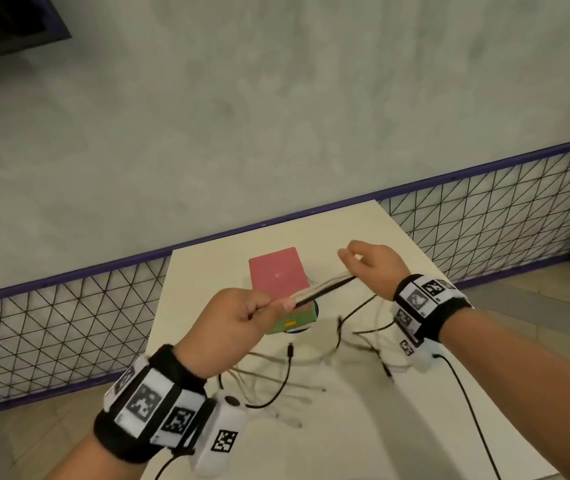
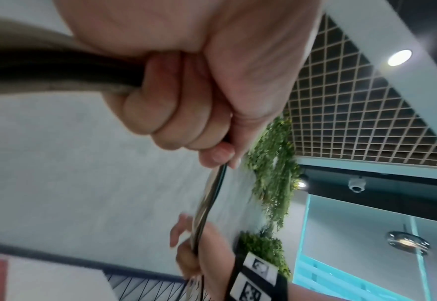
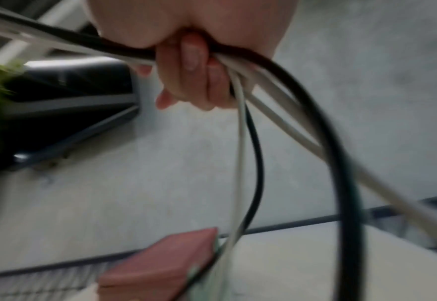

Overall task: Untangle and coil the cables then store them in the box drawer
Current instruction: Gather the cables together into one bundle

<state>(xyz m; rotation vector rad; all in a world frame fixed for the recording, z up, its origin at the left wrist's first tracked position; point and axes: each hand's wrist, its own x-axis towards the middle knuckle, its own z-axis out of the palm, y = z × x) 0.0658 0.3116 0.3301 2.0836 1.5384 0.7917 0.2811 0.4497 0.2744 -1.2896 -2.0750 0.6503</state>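
Note:
A bundle of black and white cables (image 1: pixel 321 287) is stretched taut in the air between my two hands, above the white table (image 1: pixel 353 420). My left hand (image 1: pixel 242 317) pinches one end of the bundle (image 2: pixel 209 195) between thumb and curled fingers (image 2: pixel 160 114). My right hand (image 1: pixel 368 265) grips the other end, its fingers (image 3: pixel 194 81) curled round the black and white strands (image 3: pixel 250 142). Loose cable ends (image 1: pixel 287 379) trail down onto the table below. The box (image 1: pixel 278 275), pink on top with a green side, stands behind the cables on the table.
A black wire-mesh fence with a purple rail (image 1: pixel 484 209) runs behind the table, against a grey wall (image 1: pixel 276 98). Black leads (image 1: pixel 467 400) hang from my wrist cameras. Tiled floor (image 1: pixel 34 438) shows left of the table.

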